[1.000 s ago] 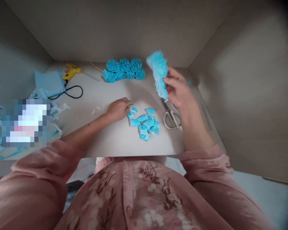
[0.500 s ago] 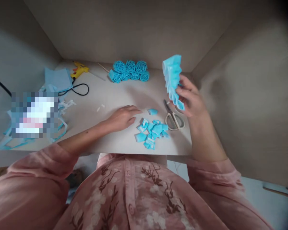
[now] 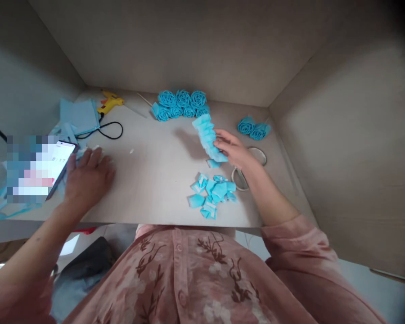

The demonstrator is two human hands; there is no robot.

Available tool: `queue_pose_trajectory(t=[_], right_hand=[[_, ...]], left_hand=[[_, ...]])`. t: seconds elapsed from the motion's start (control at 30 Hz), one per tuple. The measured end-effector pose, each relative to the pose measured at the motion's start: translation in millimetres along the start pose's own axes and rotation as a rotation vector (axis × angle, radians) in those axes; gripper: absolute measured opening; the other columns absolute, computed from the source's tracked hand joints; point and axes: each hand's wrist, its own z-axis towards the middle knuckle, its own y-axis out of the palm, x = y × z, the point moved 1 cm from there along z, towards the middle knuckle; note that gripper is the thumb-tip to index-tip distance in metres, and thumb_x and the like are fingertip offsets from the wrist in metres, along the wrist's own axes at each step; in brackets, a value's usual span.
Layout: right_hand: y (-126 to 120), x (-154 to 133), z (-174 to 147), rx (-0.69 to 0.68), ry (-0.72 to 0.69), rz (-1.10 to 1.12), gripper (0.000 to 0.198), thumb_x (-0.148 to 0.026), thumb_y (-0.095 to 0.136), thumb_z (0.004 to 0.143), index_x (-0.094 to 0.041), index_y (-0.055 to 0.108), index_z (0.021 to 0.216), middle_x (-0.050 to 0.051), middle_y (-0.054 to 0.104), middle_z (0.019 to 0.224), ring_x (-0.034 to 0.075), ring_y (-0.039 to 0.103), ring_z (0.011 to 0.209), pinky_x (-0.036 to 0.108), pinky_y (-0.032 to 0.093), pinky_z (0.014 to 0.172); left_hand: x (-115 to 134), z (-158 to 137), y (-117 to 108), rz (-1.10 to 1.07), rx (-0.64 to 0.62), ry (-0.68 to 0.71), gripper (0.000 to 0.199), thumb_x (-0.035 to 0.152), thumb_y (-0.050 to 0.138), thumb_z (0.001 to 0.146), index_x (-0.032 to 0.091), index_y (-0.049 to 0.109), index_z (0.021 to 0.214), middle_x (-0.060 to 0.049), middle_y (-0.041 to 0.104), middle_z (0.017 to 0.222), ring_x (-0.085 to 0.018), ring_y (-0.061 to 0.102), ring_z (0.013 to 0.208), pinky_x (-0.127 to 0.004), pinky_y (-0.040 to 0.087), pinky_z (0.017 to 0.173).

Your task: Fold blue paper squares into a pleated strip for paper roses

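Observation:
My right hand [image 3: 234,148] grips a light-blue pleated strip [image 3: 207,137], ruffled along its length and held above the table's middle right. Below it lies a pile of cut blue pieces [image 3: 219,191], with one single piece [image 3: 213,164] just under the strip's lower end. Scissors [image 3: 239,179] lie beneath my right wrist, partly hidden. My left hand [image 3: 89,180] is on the left side, palm down with fingers apart, over white scraps [image 3: 84,150] beside a lit phone [image 3: 62,157]. It holds nothing that I can see.
Several blue fabric roses [image 3: 182,103] stand in rows at the back, and two more roses [image 3: 253,128] lie at the right. A yellow glue gun [image 3: 111,102] with a black cord sits back left beside folded blue sheets [image 3: 79,117]. Walls enclose the table [image 3: 148,180].
My left hand has moved from the middle to the scraps by the phone, and one small white bit is gone from the table. My right hand has shifted left with the strip, uncovering two roses.

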Motion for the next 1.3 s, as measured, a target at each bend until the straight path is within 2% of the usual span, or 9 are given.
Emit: queue_pose_trajectory(t=[0.1, 0.27, 0.4, 0.5, 0.67, 0.8, 0.97, 1.2, 1.3], right_hand=[[9.8, -2.5, 9.5, -0.057, 0.007, 0.005, 0.047, -0.034, 0.074, 0.073, -0.024, 0.066, 0.118, 0.000, 0.071, 0.094, 0.016, 0.065, 0.082, 0.028, 0.053, 0.071], [15.0, -13.9, 3.4, -0.103, -0.084, 0.137, 0.058, -0.041, 0.075, 0.076, -0.028, 0.059, 0.130, 0.001, 0.072, 0.105, 0.017, 0.068, 0.089, 0.030, 0.055, 0.075], [13.2, -10.3, -3.8, -0.059, -0.003, 0.090, 0.050, -0.041, 0.078, 0.073, -0.027, 0.065, 0.119, 0.001, 0.072, 0.099, 0.017, 0.069, 0.085, 0.029, 0.056, 0.073], [10.1, -15.0, -5.7, -0.034, -0.055, 0.075, 0.054, -0.044, 0.076, 0.075, -0.029, 0.063, 0.125, 0.002, 0.073, 0.103, 0.020, 0.069, 0.090, 0.033, 0.057, 0.077], [11.6, -10.2, 0.0, 0.026, -0.079, -0.061, 0.055, -0.047, 0.074, 0.075, -0.027, 0.062, 0.124, 0.002, 0.070, 0.093, 0.018, 0.065, 0.085, 0.031, 0.054, 0.074], [17.9, 10.5, 2.5, 0.140, -0.081, -0.092, 0.052, -0.049, 0.069, 0.078, -0.026, 0.062, 0.124, 0.002, 0.067, 0.091, 0.017, 0.063, 0.082, 0.029, 0.052, 0.073], [24.9, 20.1, -2.9, 0.160, -0.092, -0.085, 0.047, -0.049, 0.071, 0.080, -0.025, 0.064, 0.120, 0.000, 0.068, 0.091, 0.015, 0.062, 0.081, 0.028, 0.052, 0.073], [25.5, 19.8, -8.3, 0.172, -0.047, -0.120, 0.045, -0.060, 0.059, 0.089, -0.027, 0.069, 0.118, 0.001, 0.070, 0.095, 0.016, 0.063, 0.082, 0.028, 0.052, 0.072], [24.7, 21.0, -8.4, 0.181, -0.044, -0.089, 0.045, -0.058, 0.066, 0.085, -0.027, 0.070, 0.117, 0.001, 0.071, 0.094, 0.015, 0.063, 0.081, 0.027, 0.052, 0.070]], left_hand=[[18.0, 9.6, -12.9, -0.082, 0.039, 0.049, 0.041, 0.032, 0.056, 0.093, 0.029, 0.062, 0.134, -0.008, 0.043, 0.161, -0.042, 0.034, 0.151, -0.071, 0.019, 0.122], [69.7, 47.0, -15.8, -0.425, -0.003, 0.191, 0.038, 0.038, 0.052, 0.098, 0.025, 0.063, 0.131, -0.010, 0.058, 0.147, -0.027, 0.054, 0.138, -0.051, 0.040, 0.118], [108.3, 91.0, 8.9, -0.880, -0.081, 0.051, 0.040, 0.041, 0.055, 0.094, 0.023, 0.064, 0.129, -0.010, 0.064, 0.138, -0.025, 0.060, 0.128, -0.044, 0.046, 0.113], [134.1, 125.3, 37.0, -1.338, -0.142, -0.118, 0.045, 0.044, 0.060, 0.091, 0.019, 0.062, 0.129, -0.012, 0.067, 0.129, -0.024, 0.066, 0.114, -0.043, 0.051, 0.104], [159.9, 152.7, 71.7, -1.825, -0.436, -0.289, 0.054, 0.065, 0.043, 0.094, 0.015, 0.063, 0.105, -0.013, 0.071, 0.098, -0.023, 0.071, 0.092, -0.041, 0.059, 0.085], [160.5, 142.4, 79.9, -1.905, -0.547, -0.308, 0.054, 0.066, 0.052, 0.090, 0.015, 0.061, 0.104, -0.009, 0.070, 0.089, -0.019, 0.069, 0.080, -0.034, 0.058, 0.074], [160.0, 132.5, 79.7, -1.894, -0.484, -0.235, 0.055, 0.035, 0.084, 0.071, 0.018, 0.056, 0.115, -0.001, 0.068, 0.088, -0.014, 0.068, 0.074, -0.027, 0.055, 0.068], [161.5, 132.0, 78.4, -1.839, -0.430, -0.252, 0.041, 0.029, 0.080, 0.072, 0.019, 0.055, 0.103, 0.002, 0.064, 0.080, -0.010, 0.063, 0.065, -0.023, 0.051, 0.060], [162.8, 131.2, 75.9, -1.825, -0.432, -0.229, 0.037, 0.027, 0.075, 0.074, 0.019, 0.054, 0.104, 0.002, 0.063, 0.080, -0.010, 0.062, 0.065, -0.024, 0.050, 0.060]])
